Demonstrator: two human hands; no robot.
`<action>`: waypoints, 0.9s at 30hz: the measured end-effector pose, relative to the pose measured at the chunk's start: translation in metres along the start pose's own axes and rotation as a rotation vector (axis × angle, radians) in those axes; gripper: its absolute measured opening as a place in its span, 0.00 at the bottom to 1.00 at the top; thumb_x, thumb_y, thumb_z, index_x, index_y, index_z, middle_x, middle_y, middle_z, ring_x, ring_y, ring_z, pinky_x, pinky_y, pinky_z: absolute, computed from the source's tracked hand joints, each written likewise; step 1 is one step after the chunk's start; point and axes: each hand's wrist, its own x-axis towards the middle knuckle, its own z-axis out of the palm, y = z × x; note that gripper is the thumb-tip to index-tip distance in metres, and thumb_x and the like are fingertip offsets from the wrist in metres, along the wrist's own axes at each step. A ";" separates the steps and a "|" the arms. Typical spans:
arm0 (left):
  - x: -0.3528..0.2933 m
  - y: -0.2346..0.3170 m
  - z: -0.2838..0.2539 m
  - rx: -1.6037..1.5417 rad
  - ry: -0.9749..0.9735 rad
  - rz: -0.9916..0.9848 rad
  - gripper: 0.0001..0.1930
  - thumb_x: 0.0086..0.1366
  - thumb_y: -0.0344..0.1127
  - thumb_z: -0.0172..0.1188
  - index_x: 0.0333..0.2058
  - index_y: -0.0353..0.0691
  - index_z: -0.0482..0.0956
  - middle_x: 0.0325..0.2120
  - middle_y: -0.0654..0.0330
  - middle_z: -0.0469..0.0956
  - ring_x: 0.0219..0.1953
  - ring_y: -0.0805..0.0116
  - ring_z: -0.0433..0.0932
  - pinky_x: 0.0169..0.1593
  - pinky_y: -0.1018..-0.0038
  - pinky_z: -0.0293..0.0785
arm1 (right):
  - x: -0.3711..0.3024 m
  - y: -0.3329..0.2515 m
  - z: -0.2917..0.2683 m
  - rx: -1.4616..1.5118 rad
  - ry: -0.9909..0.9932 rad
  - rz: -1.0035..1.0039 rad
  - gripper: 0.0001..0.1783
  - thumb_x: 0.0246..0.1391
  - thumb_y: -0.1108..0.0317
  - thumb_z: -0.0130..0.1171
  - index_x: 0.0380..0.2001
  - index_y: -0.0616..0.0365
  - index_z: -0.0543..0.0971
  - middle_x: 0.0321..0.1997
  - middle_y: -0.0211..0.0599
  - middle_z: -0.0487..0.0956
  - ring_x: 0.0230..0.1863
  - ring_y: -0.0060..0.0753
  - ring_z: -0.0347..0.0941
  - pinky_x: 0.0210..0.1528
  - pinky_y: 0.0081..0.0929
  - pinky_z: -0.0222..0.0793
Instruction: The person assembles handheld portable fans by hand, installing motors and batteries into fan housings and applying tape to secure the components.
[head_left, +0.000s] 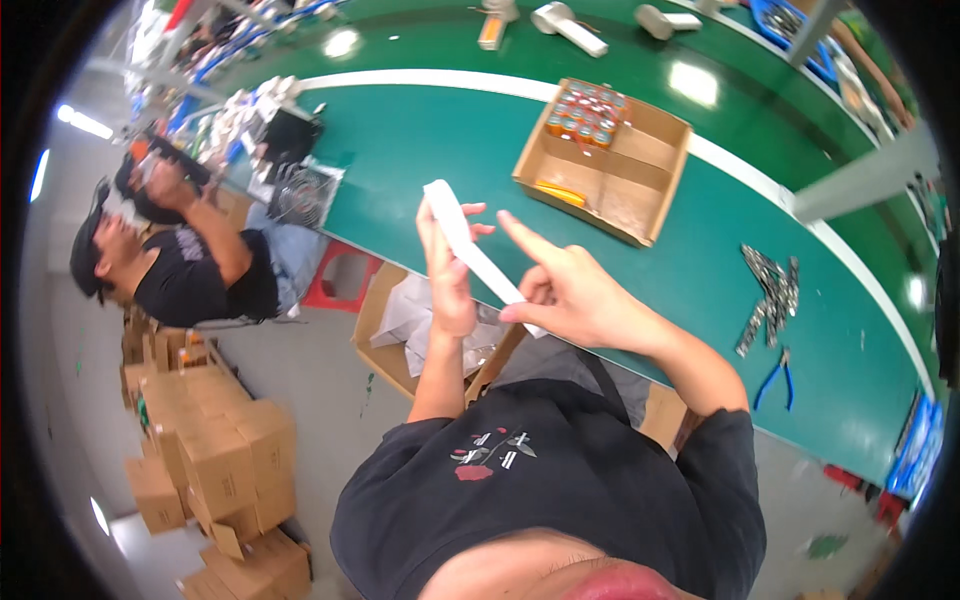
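Note:
A long, narrow white piece (466, 243), which looks like a plastic handle shell, is held slantwise above the near edge of the green table. My left hand (447, 285) grips its upper part, thumb on one side and fingers behind. At the lower end, my right hand (578, 293) has its thumb and curled fingers against the piece, while the index finger points away toward the far side. Beyond my hands stands a cardboard tray (648, 160) with dividers. It holds several orange cylindrical cells (585, 118) and one yellow-orange cell (561, 193).
Small metal parts (770, 295) and blue-handled pliers (775, 383) lie on the table (690, 300) at right. White handled devices (570, 28) sit on the green conveyor beyond. Below left is an open carton (375, 318). A co-worker (200, 265) sits at left near stacked boxes (215, 440).

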 end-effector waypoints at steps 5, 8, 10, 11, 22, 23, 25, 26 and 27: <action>-0.002 -0.002 -0.002 -0.332 -0.086 -0.055 0.39 0.66 0.63 0.46 0.61 0.32 0.62 0.69 0.48 0.48 0.61 0.53 0.67 0.54 0.56 0.75 | 0.010 0.025 -0.026 -0.241 0.239 -0.211 0.27 0.56 0.75 0.64 0.60 0.58 0.74 0.30 0.40 0.85 0.29 0.25 0.81 0.32 0.26 0.75; -0.003 -0.007 -0.005 -0.292 -0.090 -0.036 0.38 0.66 0.66 0.52 0.56 0.34 0.64 0.69 0.47 0.47 0.61 0.51 0.67 0.53 0.55 0.76 | 0.031 0.047 -0.064 -0.601 0.802 -0.248 0.09 0.53 0.70 0.64 0.36 0.64 0.81 0.32 0.49 0.82 0.34 0.50 0.81 0.37 0.42 0.76; -0.009 -0.008 -0.010 -0.186 -0.070 -0.029 0.37 0.65 0.66 0.55 0.53 0.35 0.65 0.69 0.47 0.46 0.61 0.51 0.67 0.52 0.55 0.77 | 0.040 0.055 -0.080 -0.774 0.747 -0.234 0.09 0.52 0.71 0.64 0.35 0.63 0.81 0.32 0.48 0.82 0.36 0.53 0.80 0.40 0.47 0.75; -0.013 -0.007 -0.013 -0.169 -0.070 -0.024 0.36 0.65 0.61 0.59 0.56 0.34 0.63 0.69 0.47 0.46 0.60 0.52 0.68 0.52 0.56 0.78 | 0.043 0.055 -0.081 -0.773 0.664 -0.198 0.08 0.52 0.72 0.63 0.36 0.63 0.80 0.32 0.48 0.82 0.37 0.55 0.79 0.41 0.49 0.75; -0.031 -0.013 -0.001 -0.142 -0.057 -0.138 0.24 0.66 0.43 0.64 0.50 0.34 0.66 0.66 0.48 0.53 0.58 0.53 0.71 0.52 0.59 0.78 | 0.087 0.065 -0.083 -1.058 0.082 0.242 0.07 0.45 0.78 0.58 0.30 0.67 0.81 0.35 0.60 0.82 0.40 0.59 0.81 0.46 0.48 0.77; -0.030 -0.014 -0.002 -0.140 -0.052 -0.126 0.24 0.66 0.43 0.64 0.50 0.34 0.66 0.66 0.48 0.53 0.58 0.53 0.71 0.52 0.59 0.78 | 0.087 0.066 -0.086 -1.064 0.083 0.230 0.07 0.45 0.78 0.58 0.30 0.67 0.81 0.35 0.60 0.82 0.40 0.59 0.81 0.46 0.48 0.77; -0.029 -0.017 -0.005 -0.255 -0.037 -0.239 0.23 0.64 0.39 0.67 0.50 0.32 0.68 0.65 0.50 0.50 0.55 0.60 0.72 0.53 0.65 0.77 | 0.084 0.056 -0.086 -1.073 0.058 0.186 0.08 0.46 0.78 0.59 0.31 0.68 0.81 0.34 0.60 0.81 0.40 0.60 0.80 0.45 0.49 0.77; -0.028 -0.018 -0.006 -0.258 -0.036 -0.236 0.23 0.64 0.39 0.67 0.50 0.32 0.68 0.65 0.50 0.50 0.55 0.60 0.72 0.53 0.65 0.77 | 0.077 0.046 -0.085 -1.069 0.108 0.142 0.08 0.49 0.75 0.58 0.34 0.67 0.79 0.34 0.59 0.81 0.39 0.59 0.80 0.44 0.49 0.76; -0.027 -0.018 -0.006 -0.260 -0.013 -0.265 0.19 0.64 0.37 0.67 0.46 0.34 0.69 0.65 0.50 0.51 0.55 0.61 0.72 0.53 0.66 0.77 | 0.069 0.036 -0.081 -1.073 0.107 0.139 0.08 0.49 0.75 0.58 0.34 0.67 0.79 0.34 0.59 0.81 0.39 0.59 0.80 0.44 0.49 0.76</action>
